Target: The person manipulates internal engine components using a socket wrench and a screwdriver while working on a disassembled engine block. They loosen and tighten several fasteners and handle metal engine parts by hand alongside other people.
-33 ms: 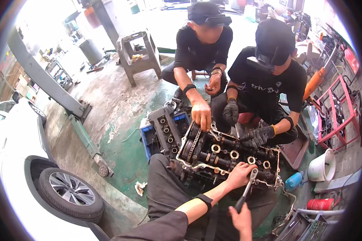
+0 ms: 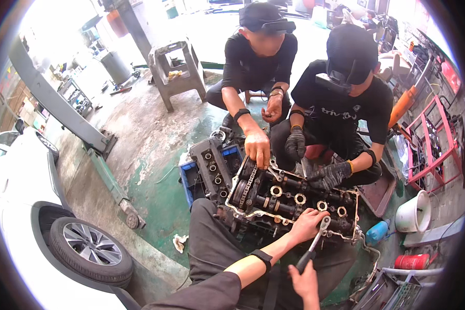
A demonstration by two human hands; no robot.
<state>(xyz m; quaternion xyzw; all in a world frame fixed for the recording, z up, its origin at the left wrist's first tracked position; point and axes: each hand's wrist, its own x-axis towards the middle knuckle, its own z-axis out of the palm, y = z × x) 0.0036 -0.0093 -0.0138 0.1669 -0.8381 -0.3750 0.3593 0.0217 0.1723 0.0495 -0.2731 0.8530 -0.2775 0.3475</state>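
Note:
An engine's cylinder head (image 2: pixel 289 219) with its cover off lies before my knees, its camshafts and timing chain (image 2: pixel 249 183) exposed. At its near right edge, my left hand (image 2: pixel 306 227) is curled beside the head of a ratchet wrench (image 2: pixel 319 235); what the fingers grip is hidden. My right hand (image 2: pixel 305 283), lower down, is closed on the end of the wrench's black handle. Across the engine, a co-worker's bare hand (image 2: pixel 257 147) touches the chain end. Another person's gloved hands (image 2: pixel 328 177) are over the far side, near a thin metal tool (image 2: pixel 304 168).
A removed valve cover (image 2: pixel 212 168) rests on a blue crate (image 2: pixel 188 178) left of the engine. A white car's wheel (image 2: pixel 90 248) stands at left, a grey stool (image 2: pixel 175 77) behind. At right are a white bucket (image 2: pixel 414 213), blue bottle (image 2: pixel 377 232) and red can (image 2: pixel 412 261).
My right hand and the wrench handle have swung slightly to the left and up. My left hand stays by the wrench head; the co-workers' hands look nearly the same.

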